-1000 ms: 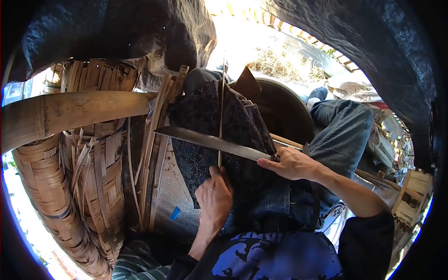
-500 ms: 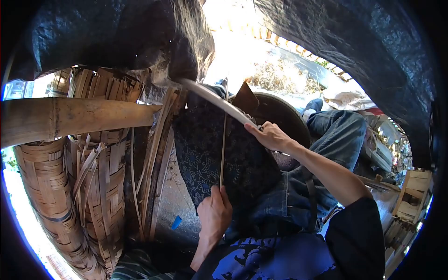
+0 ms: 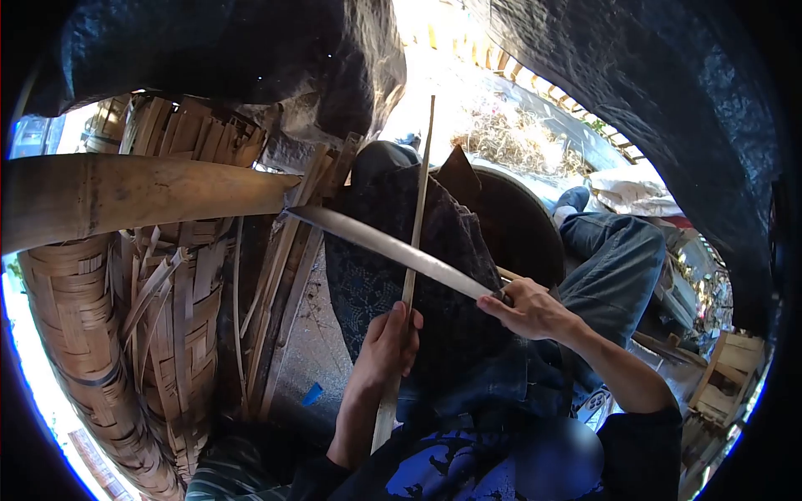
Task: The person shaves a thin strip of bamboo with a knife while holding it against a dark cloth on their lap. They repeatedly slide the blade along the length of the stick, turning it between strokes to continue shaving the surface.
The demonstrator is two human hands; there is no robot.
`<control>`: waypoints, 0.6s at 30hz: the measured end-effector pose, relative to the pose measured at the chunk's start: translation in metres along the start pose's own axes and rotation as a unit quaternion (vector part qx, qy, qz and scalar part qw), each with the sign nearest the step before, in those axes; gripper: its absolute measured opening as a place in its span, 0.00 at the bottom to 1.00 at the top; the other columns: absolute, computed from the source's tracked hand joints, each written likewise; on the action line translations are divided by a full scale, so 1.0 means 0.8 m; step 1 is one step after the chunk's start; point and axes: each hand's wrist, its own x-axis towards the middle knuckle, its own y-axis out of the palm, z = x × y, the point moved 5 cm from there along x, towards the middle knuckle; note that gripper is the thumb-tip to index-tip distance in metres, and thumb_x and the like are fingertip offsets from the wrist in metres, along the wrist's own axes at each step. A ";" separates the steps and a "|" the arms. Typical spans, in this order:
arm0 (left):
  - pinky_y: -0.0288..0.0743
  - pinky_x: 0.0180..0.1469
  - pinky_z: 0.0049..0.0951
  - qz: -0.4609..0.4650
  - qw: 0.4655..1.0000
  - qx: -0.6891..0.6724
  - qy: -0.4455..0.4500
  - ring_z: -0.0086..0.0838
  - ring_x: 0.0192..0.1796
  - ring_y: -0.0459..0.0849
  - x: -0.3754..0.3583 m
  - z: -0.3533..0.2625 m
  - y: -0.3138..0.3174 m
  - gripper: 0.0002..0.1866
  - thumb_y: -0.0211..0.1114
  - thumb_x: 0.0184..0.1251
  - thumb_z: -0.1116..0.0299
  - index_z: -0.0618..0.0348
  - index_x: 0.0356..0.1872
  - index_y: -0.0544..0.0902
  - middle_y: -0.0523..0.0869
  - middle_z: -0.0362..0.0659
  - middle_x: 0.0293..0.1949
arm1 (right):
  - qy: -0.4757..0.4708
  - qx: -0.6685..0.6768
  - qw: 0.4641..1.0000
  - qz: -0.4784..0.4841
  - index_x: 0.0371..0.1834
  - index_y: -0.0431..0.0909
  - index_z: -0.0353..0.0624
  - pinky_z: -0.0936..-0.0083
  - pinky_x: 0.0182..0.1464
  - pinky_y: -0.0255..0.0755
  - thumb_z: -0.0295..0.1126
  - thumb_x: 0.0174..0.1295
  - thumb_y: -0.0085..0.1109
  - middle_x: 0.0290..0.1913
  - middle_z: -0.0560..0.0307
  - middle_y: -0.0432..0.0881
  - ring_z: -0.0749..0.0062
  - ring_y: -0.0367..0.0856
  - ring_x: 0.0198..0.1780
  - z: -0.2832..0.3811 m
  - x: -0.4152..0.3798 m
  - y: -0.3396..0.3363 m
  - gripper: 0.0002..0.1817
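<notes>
A thin bamboo strip [image 3: 420, 200] stands nearly upright in view, with my left hand [image 3: 388, 341] closed round its lower part. My right hand [image 3: 526, 307] grips the handle end of a long curved knife [image 3: 393, 247]. The blade slants up to the left and crosses the strip above my left hand; whether it touches the strip cannot be made out. Beneath both lies a dark patterned cloth [image 3: 363, 288] over my lap. Most of the knife's handle is hidden in my right hand.
A thick bamboo pole [image 3: 142, 197] juts in from the left, near the blade tip. Tall woven bamboo baskets [image 3: 75, 309] stand below it, beside upright slats [image 3: 280, 292]. A dark round basin [image 3: 522, 225] sits beyond the cloth. Dark sheeting [image 3: 643, 92] hangs overhead.
The knife and my right hand have moved down and slightly right. My left hand is lower on the view of a strip that now reaches higher and extends below the hand.
</notes>
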 end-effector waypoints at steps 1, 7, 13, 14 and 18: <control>0.56 0.13 0.20 0.005 1.000 -0.008 0.019 0.19 0.10 0.61 0.004 -0.001 0.001 0.24 0.35 0.76 0.49 0.58 0.34 0.72 0.64 0.34 0.11 | 0.017 -0.016 0.999 0.025 0.28 0.82 0.36 0.67 0.28 0.69 0.74 0.54 0.45 0.16 0.57 0.74 0.71 0.76 0.23 0.015 -0.006 -0.002 0.43; 0.51 0.09 0.20 0.050 0.994 -0.092 0.044 0.19 0.06 0.56 0.016 0.014 -0.013 0.23 0.34 0.76 0.48 0.56 0.33 0.68 0.58 0.31 0.08 | 0.014 -0.040 0.998 0.038 0.45 0.81 0.41 0.67 0.37 0.74 0.75 0.54 0.43 0.28 0.52 0.78 0.67 0.81 0.35 -0.003 0.014 0.008 0.44; 0.50 0.09 0.19 0.056 0.992 -0.104 0.037 0.18 0.05 0.54 0.014 0.016 -0.016 0.22 0.35 0.76 0.48 0.54 0.31 0.67 0.57 0.30 0.08 | -0.059 -0.014 0.998 0.032 0.52 0.77 0.43 0.65 0.48 0.73 0.74 0.55 0.40 0.38 0.48 0.80 0.60 0.80 0.45 0.005 0.029 0.011 0.44; 0.50 0.09 0.19 0.058 0.992 -0.105 0.036 0.18 0.05 0.54 0.014 0.017 -0.017 0.22 0.35 0.76 0.48 0.54 0.31 0.67 0.57 0.30 0.08 | -0.057 -0.015 0.998 0.031 0.52 0.77 0.43 0.65 0.48 0.73 0.74 0.55 0.40 0.38 0.48 0.80 0.60 0.80 0.45 0.007 0.030 0.011 0.44; 0.49 0.10 0.20 0.076 0.978 -0.192 0.016 0.19 0.05 0.56 0.005 0.026 -0.015 0.22 0.37 0.76 0.48 0.54 0.30 0.67 0.58 0.32 0.07 | -0.035 -0.064 0.996 0.046 0.48 0.79 0.41 0.65 0.48 0.73 0.73 0.56 0.41 0.40 0.47 0.80 0.59 0.80 0.46 0.005 0.033 0.019 0.43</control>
